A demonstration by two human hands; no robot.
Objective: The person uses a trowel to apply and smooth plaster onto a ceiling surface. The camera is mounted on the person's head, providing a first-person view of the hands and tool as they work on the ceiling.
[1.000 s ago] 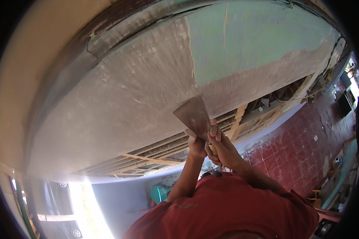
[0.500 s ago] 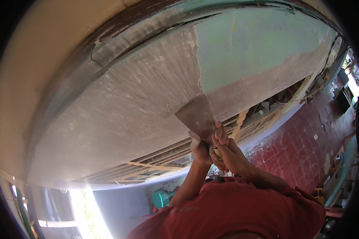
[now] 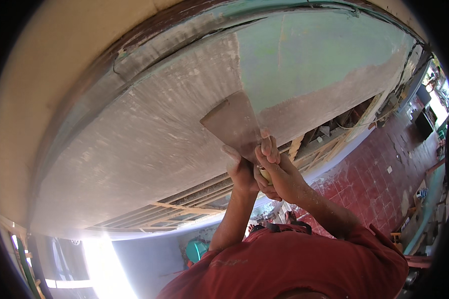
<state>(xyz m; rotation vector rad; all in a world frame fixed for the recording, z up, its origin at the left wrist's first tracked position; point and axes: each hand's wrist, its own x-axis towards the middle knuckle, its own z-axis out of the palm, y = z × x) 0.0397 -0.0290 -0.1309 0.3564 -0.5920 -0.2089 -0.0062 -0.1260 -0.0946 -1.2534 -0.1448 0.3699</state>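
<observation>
A wide-bladed paint scraper (image 3: 233, 121) lies against a large surface overhead, its broad edge up and to the left. My right hand (image 3: 280, 173) wraps its pale handle, with fingertips up along the blade's right side. Closed around the scraper's lower part, my left hand (image 3: 241, 173) presses its thumb toward the left edge of the blade. Green paint (image 3: 324, 55) covers the upper right of the surface and ends in a ragged line near the blade. Bare greyish-brown surface (image 3: 144, 129), streaked with scrape marks, spreads to the left. Part of the handle is hidden by my fingers.
Wooden slats (image 3: 184, 209) show in an opening along the surface's lower side. Loose wires (image 3: 371, 124) hang at the right. Below are a red tiled floor (image 3: 359, 184), a teal round container (image 3: 196, 249) and a bright doorway (image 3: 105, 264).
Both hands and the scraper have moved up and slightly left, bringing the blade farther along the bare surface beside the green paint's edge. Both hands keep their hold.
</observation>
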